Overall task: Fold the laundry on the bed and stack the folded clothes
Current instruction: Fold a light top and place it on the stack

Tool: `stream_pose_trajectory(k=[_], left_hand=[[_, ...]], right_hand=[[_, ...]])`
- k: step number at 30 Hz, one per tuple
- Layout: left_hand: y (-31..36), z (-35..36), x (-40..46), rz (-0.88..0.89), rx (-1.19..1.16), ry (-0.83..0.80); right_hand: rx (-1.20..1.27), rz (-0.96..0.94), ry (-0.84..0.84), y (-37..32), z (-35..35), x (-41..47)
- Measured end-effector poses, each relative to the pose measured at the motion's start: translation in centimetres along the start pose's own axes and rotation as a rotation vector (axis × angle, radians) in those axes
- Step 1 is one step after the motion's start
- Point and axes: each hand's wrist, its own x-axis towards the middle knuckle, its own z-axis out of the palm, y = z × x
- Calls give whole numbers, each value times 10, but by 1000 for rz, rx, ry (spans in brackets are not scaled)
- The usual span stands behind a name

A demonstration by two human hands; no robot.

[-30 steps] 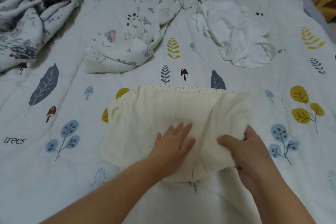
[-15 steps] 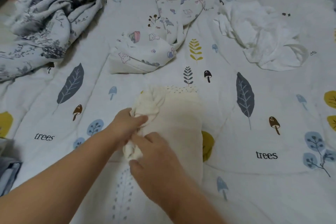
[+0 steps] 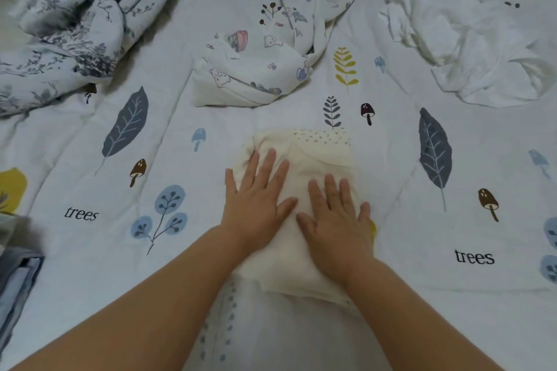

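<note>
Because the cream cloth [image 3: 304, 238] had to stay neat, the left hand [image 3: 256, 199] and right hand [image 3: 334, 220] lay wide and flat on it, in the middle of the frame, probably to press the fold down.

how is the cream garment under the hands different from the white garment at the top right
The cream garment is folded into a narrow, flat strip; the white garment lies crumpled and unfolded. The cream one is pressed flat by the left hand and the right hand; the white one is untouched. The cream one is yellowish with a speckled far edge; the white one looks plain. Both lie on the bedspread.
</note>
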Motion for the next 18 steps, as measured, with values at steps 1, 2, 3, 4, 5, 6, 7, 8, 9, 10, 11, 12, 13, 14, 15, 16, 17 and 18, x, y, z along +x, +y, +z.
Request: stream_pose_trajectory(k=[1,2,3,4,5,6,7,8,9,10,11,12,13,14,15,16,17,18], left_hand=[[0,-4,-1,-61,-83,92],[-1,-7,-4,-171,-180,216],[-2,-12,-6,-316,-292,313],[-5,-17,-9,-472,-431,339],[-9,-22,-10,-606,-569,293],[-12,-26,-11,-695,-668,198],[-15,-28,-11,-719,-716,96],[-17,-29,-11,-696,-753,32],[-18,-30,-12,-651,-792,8],[-18,-33,-14,-599,-845,-15],[-17,-34,-16,-545,-910,-46],[-17,-34,-17,-490,-956,-73],[-16,-35,-19,-446,-970,-106],[-15,-36,-21,-413,-977,-144],[-14,-38,-23,-390,-994,-183],[-13,-39,-25,-373,-1029,-220],[-13,-41,-29,-366,-1076,-253],[-12,-42,-32,-354,-1117,-276]], right_hand=[[67,-10,51,1,-3,-1],[177,2,143,4,-5,-4],[314,48,252,6,-9,-8],[457,121,340,9,-13,-13],[585,195,377,12,-16,-15],[678,260,349,14,-19,-16],[744,304,279,15,-20,-16],[801,325,198,15,-22,-15],[866,330,128,15,-24,-14],[949,328,67,13,-27,-14],[1031,320,12,11,-29,-15],[1094,307,-27,8,-31,-17],[1125,290,-51,6,-33,-18],[1129,271,-64,4,-34,-21],[1118,253,-66,2,-34,-24],[1101,239,-60,0,-35,-29],[1091,227,-54,-2,-36,-34],[1088,213,-49,-4,-37,-40]])
